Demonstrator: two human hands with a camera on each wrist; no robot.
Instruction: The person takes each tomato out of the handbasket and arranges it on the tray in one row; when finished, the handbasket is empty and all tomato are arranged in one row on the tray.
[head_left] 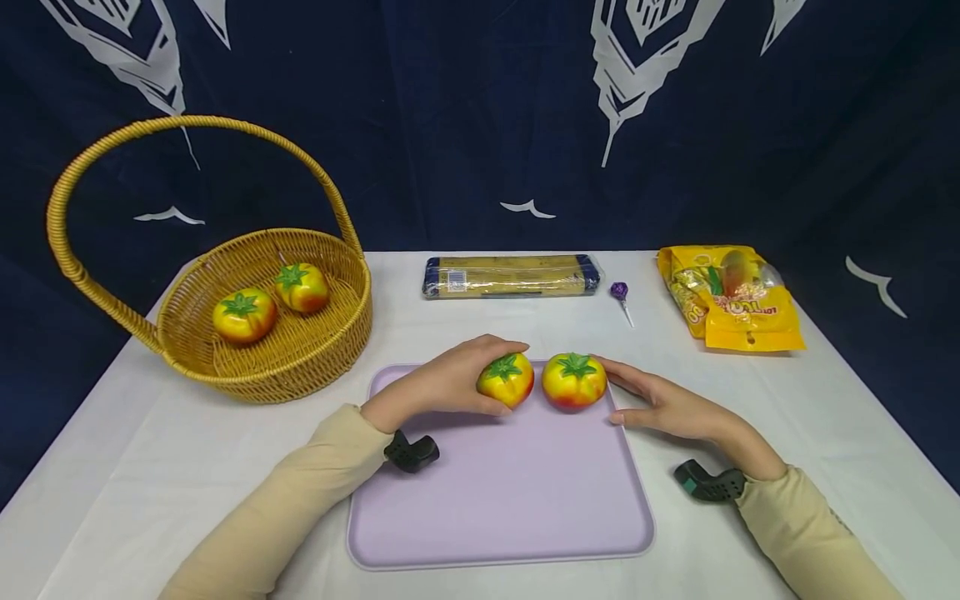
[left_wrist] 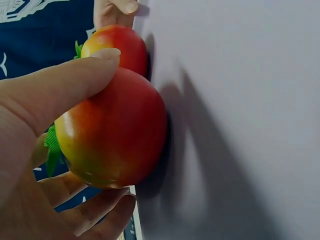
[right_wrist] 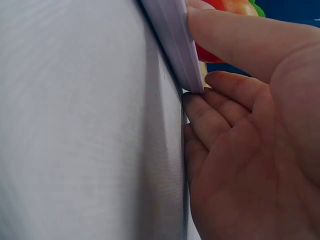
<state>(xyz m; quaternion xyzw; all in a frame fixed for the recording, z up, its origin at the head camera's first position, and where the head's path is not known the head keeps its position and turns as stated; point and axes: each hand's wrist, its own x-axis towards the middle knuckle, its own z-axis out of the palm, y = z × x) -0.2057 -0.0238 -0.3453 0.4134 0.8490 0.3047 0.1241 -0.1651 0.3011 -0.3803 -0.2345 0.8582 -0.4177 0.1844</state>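
Observation:
Two red-and-yellow toy tomatoes with green leafy tops sit side by side at the back of a lilac tray. My left hand grips the left tomato, thumb on the near side and fingers round the far side. In the left wrist view that tomato fills the space between thumb and fingers. My right hand is at the tray's right edge, its fingertips beside the right tomato. In the right wrist view, the right hand's fingers extend loosely by the tray rim.
A wicker basket with a tall handle stands at the left, holding two similar tomatoes. Along the back lie a long wrapped packet, a purple lollipop and yellow candy bags. A dark patterned cloth hangs behind the table.

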